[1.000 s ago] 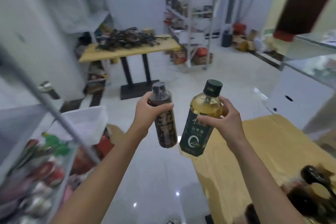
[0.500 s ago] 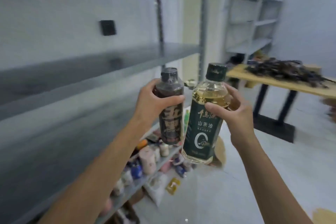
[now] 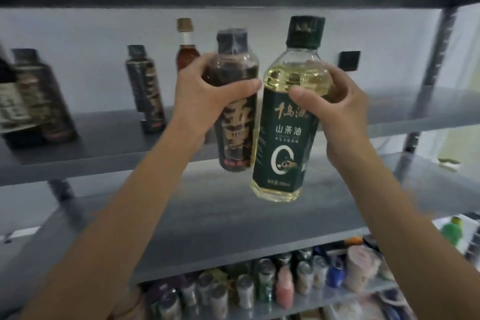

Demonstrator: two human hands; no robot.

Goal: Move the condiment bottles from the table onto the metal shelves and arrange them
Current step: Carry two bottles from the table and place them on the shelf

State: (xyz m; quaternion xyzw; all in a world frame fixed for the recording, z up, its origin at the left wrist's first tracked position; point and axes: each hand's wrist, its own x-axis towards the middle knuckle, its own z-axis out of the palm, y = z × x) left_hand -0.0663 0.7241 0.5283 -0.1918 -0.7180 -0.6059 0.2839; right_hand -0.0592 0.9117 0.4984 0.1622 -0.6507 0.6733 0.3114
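Our left hand gripped a dark bottle near its shoulder, with the thumb across the front just above the label and the fingers curled round the back. This bottle had a dark cap and a black label with large gold characters.

Our right hand gripped a taller oil bottle in the same way, the thumb pressing at the top of its dark green label. It held pale yellow oil and had a dark green cap.

We held the two bottles upright and side by side in the air, so close that we could not tell whether they touched. Neither stood on a shelf. They were in front of the grey metal shelves: the base of the dark bottle hung level with the front edge of the middle shelf, and the base of the oil bottle hung lower, above the lower shelf.

On the middle shelf, behind our left hand, stood a reddish bottle with a brown cap. To its left stood a slim black bottle, and further left a blurred cluster of dark bottles.

A small black square sat on the white wall behind our right hand. At the bottom of the view, the lowest shelf carried many small jars, too blurred to identify.
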